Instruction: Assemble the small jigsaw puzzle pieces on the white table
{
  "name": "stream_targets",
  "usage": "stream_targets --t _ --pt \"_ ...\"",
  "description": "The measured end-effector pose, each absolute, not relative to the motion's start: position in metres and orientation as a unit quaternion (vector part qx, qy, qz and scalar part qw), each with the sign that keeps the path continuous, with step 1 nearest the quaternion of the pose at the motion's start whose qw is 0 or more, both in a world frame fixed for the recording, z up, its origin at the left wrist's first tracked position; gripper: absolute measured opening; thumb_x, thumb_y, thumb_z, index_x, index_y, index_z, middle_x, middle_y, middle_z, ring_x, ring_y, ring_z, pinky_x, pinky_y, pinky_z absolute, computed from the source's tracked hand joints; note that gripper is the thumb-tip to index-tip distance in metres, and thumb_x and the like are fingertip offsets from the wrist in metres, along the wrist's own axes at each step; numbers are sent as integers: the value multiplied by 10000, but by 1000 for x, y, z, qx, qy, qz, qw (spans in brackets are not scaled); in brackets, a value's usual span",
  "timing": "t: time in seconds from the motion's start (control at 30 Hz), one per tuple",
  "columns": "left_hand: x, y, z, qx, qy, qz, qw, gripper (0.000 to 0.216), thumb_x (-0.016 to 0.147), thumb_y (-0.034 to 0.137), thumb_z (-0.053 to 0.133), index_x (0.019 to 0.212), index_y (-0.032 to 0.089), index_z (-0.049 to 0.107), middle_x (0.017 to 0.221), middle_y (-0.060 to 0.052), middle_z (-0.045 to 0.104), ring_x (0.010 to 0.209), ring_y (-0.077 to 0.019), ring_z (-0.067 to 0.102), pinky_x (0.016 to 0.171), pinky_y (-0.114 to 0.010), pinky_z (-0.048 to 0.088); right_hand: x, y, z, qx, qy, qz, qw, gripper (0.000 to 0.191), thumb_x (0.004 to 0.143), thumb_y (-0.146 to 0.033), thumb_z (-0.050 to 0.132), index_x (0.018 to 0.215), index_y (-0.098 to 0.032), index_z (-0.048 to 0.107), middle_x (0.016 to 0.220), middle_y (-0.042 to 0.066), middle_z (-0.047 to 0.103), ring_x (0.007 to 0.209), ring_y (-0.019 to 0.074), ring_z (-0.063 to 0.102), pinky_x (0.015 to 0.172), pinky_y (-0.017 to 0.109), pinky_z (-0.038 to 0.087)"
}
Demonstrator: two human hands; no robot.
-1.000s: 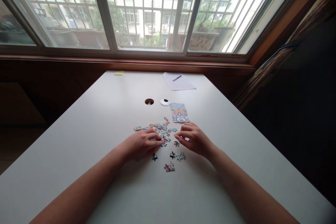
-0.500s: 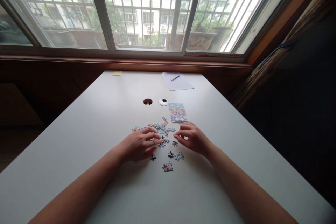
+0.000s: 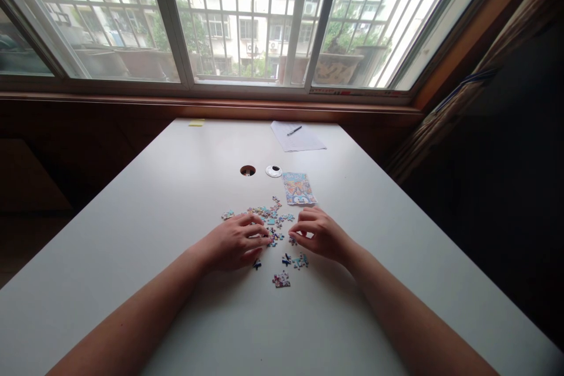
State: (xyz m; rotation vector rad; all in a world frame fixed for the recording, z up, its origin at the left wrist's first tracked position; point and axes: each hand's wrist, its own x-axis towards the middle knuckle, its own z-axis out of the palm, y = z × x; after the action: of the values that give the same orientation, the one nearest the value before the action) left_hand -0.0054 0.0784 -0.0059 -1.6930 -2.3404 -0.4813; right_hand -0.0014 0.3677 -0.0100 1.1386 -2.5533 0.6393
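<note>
Several small colourful jigsaw pieces (image 3: 269, 217) lie scattered on a white table (image 3: 176, 200). My left hand (image 3: 233, 241) rests palm down at the left of the scatter, its fingers stretched towards the pieces and touching them. My right hand (image 3: 318, 234) lies at the right of the scatter, fingers curled down with the tips on a piece. Between the hands and nearer to me lie a small joined cluster (image 3: 282, 279) and a few single pieces (image 3: 300, 260). A printed picture card (image 3: 298, 188) lies just beyond my right hand.
A round cable hole (image 3: 247, 170) and its white cap (image 3: 274, 171) sit behind the pieces. Farther back lie a sheet of paper (image 3: 298, 138) with a pen (image 3: 294, 130) and a yellow sticky note (image 3: 196, 123). Barred windows and a curtain (image 3: 462, 106) stand behind.
My right hand has slid slightly left and down onto a piece near the scatter. My left hand has barely moved. The view has shifted a little.
</note>
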Motion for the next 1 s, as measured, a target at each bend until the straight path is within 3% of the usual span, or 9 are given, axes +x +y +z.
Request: stream_targets --t 0.3,0.63,1.0 --pt "-7 77 -7 -573 -791 -177 125 271 948 224 573 1207 231 655 1149 -61 699 1178 -229 561 1059 -427 481 5 362 -1 435 -867 231 79 59 875 -269 708 837 -224 710 738 10 621 724 160 563 740 314 409" --pt "-10 79 -10 -576 -792 -171 112 270 943 201 570 1198 227 655 1158 -55 696 1159 -237 566 1051 -432 475 13 356 6 449 -864 227 12 241 780 -382 820 912 -228 690 843 13 646 816 174 574 784 315 432" --pt "-9 80 -6 -578 -791 -170 111 261 950 189 561 1191 222 655 1158 -49 695 1141 -225 568 1057 -423 460 5 355 -4 426 -878 212 47 138 844 -347 778 908 -232 736 810 28 635 801 181 540 722 298 430"
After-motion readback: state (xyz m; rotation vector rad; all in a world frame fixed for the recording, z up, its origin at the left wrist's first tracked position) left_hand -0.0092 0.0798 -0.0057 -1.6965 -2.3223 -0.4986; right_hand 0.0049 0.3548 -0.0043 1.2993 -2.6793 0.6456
